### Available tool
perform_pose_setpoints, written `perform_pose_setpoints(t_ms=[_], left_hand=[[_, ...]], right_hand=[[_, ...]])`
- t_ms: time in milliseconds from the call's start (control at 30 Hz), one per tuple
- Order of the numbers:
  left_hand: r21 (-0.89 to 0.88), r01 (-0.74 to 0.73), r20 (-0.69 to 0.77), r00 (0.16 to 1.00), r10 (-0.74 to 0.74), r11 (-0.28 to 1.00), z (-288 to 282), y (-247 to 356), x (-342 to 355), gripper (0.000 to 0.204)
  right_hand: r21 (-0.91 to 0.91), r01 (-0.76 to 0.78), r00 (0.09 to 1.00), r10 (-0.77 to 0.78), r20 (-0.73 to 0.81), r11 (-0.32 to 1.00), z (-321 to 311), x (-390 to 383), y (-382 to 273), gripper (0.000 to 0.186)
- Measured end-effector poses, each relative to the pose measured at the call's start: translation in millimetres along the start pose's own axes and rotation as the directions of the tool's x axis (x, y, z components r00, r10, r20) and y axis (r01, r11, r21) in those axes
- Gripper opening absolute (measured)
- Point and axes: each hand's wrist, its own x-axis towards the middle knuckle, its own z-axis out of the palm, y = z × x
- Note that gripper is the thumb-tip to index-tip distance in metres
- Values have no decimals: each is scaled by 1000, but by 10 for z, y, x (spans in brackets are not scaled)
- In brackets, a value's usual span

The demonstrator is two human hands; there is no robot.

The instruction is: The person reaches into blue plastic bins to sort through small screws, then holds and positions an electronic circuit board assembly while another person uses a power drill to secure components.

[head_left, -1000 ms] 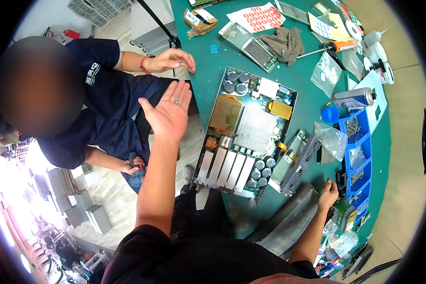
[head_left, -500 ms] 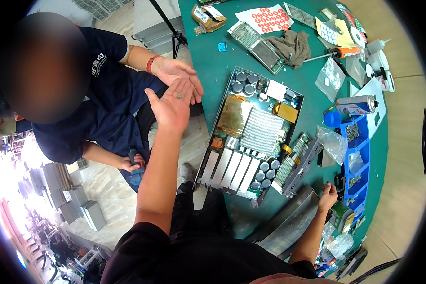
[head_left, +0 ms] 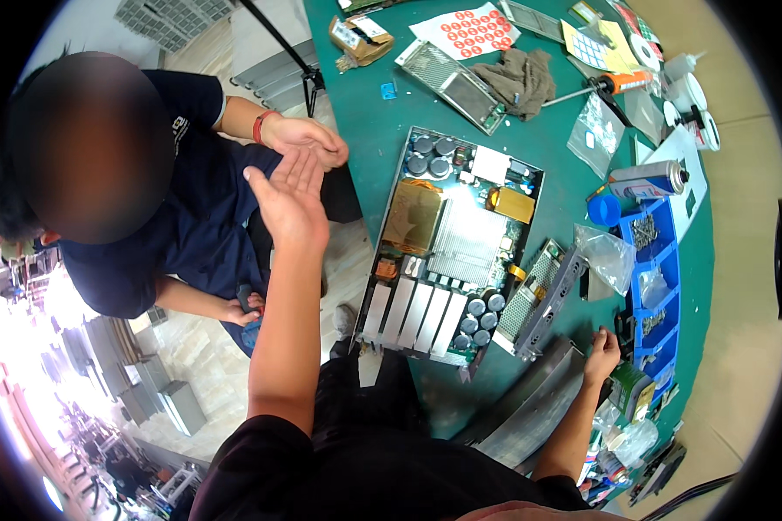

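My left hand (head_left: 291,195) is stretched out to the left, palm up and fingers apart, holding nothing. Another person's hand (head_left: 308,139), with a red band at the wrist, sits just above my fingertips, touching or nearly so. My right hand (head_left: 601,354) rests on the green table (head_left: 365,104) near the right edge, beside a grey metal cover (head_left: 530,404); whether it grips anything I cannot tell. A large open electronics board (head_left: 456,239) with capacitors and heat sinks lies between my two hands.
A person in a dark blue shirt (head_left: 191,226) sits at the left. A blue parts bin (head_left: 652,278), spray can (head_left: 647,181), plastic bags (head_left: 608,256), grey rag (head_left: 517,78), red sticker sheet (head_left: 465,30) and a perforated metal part (head_left: 543,295) lie around the board.
My left hand has moved further out and up toward the other person's hand, which came to meet it. My right hand stayed put.
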Motion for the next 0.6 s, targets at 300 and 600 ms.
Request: perform_pose_setpoints(t_ms=[300,600], left_hand=[[453,101,312,913,-264,886,594,-410,-1211,68],[790,-200,590,502,-632,580,1318,-1297,-2054,38]], right_hand=[[-36,-6,998,4,-70,999,60,-99,-61,29],[-280,-62,992,29,-121,958,4,-149,-599,23]])
